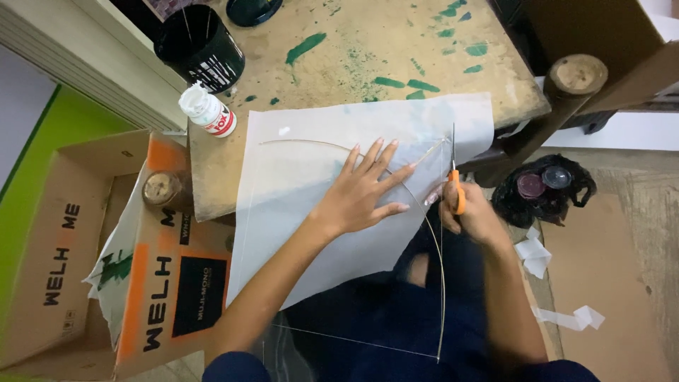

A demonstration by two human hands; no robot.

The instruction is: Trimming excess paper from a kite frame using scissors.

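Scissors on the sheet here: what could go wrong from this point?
1. The left hand lies flat on the white sheet with fingertips close to the scissors in the right hand; a slip might nick them.
2. The sheet overhangs the table edge unsupported, so it may sag and the cut could wander.
3. The thin curved stick on the sheet lies near the blades and might get snipped.

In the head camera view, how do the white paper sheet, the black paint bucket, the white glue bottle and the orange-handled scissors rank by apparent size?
1. White paper sheet
2. Black paint bucket
3. White glue bottle and orange-handled scissors: alike, and the right hand hides part of the scissors.
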